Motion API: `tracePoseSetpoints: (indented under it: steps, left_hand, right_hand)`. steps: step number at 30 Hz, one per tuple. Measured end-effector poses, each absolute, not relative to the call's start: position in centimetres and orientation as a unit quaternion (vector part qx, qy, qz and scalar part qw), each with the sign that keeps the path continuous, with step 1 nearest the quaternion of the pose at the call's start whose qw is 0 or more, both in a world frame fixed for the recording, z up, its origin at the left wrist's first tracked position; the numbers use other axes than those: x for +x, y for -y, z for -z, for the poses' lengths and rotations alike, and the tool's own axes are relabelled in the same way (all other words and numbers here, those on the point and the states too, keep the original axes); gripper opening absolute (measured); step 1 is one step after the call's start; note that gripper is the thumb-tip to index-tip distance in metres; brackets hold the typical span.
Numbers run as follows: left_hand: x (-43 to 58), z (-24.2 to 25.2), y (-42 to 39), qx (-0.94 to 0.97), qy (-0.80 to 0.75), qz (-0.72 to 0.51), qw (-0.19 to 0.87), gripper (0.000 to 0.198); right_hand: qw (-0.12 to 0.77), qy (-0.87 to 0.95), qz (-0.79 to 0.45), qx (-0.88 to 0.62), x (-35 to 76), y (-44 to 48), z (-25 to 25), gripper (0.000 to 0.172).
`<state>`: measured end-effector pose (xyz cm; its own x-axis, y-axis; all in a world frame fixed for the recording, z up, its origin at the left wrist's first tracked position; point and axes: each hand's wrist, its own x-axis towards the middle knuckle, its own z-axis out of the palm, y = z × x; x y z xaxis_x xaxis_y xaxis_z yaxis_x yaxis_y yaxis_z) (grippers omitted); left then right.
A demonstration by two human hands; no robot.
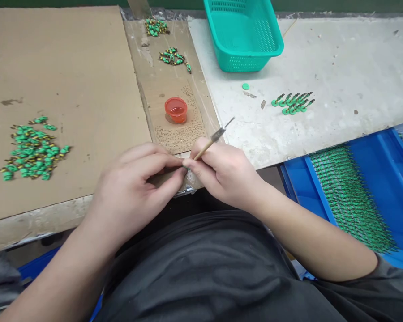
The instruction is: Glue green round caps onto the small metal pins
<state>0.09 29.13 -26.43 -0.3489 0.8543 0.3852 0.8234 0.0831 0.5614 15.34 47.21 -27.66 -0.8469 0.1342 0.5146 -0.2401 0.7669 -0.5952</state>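
My left hand (134, 183) is closed in a pinch at the table's front edge. A speck of green shows at its fingertips, but the piece itself is hidden. Touching those fingertips, my right hand (223, 172) grips a slim wooden-handled tool (204, 148) with a dark collar and a thin pointed tip. The tip points away to the upper right, over the white tabletop. Beyond the hands stands a small orange cup (176, 110) with some liquid in it.
Small green, yellow and dark figures lie in a pile (35, 152) at left and smaller groups (172, 57) behind the cup. Figures on green round bases (293, 103) stand at right, near a teal basket (248, 62). Below, a blue bin (372, 165) holds rows of green pieces (352, 197).
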Motion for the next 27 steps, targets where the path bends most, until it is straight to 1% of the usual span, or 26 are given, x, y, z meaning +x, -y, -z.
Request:
tracePoseSetpoints:
  steps: [9,12,15,19,23,27]
  left_hand:
    - [0.1,26.2,-29.2,0.584,-0.726,-0.363,0.017,0.015]
    - [0.1,26.1,-29.3,0.568,-0.734,-0.37,0.034,0.014]
    - [0.1,26.1,-29.1,0.55,-0.747,-0.369,0.056,0.014]
    - [0.2,25.9,-28.8,0.529,-0.764,-0.363,0.072,0.014]
    - [0.5,25.5,-28.7,0.528,-0.763,-0.362,0.083,0.015]
    - [1.2,25.3,-29.1,0.516,-0.763,-0.383,0.071,0.009]
  right_hand:
    - [0.25,0.906,-0.341,0.017,15.2,-46.6,27.3,0.022]
    - [0.248,0.889,-0.385,-0.006,15.1,-46.9,27.3,0.025]
    - [0.256,0.848,-0.458,-0.076,15.1,-47.5,27.3,0.031]
    - [0.27,0.796,-0.521,-0.152,15.8,-48.2,27.2,0.04]
    - [0.291,0.755,-0.564,-0.166,16.9,-48.1,27.0,0.038]
    - [0.309,0.725,-0.587,-0.182,17.6,-48.0,27.1,0.038]
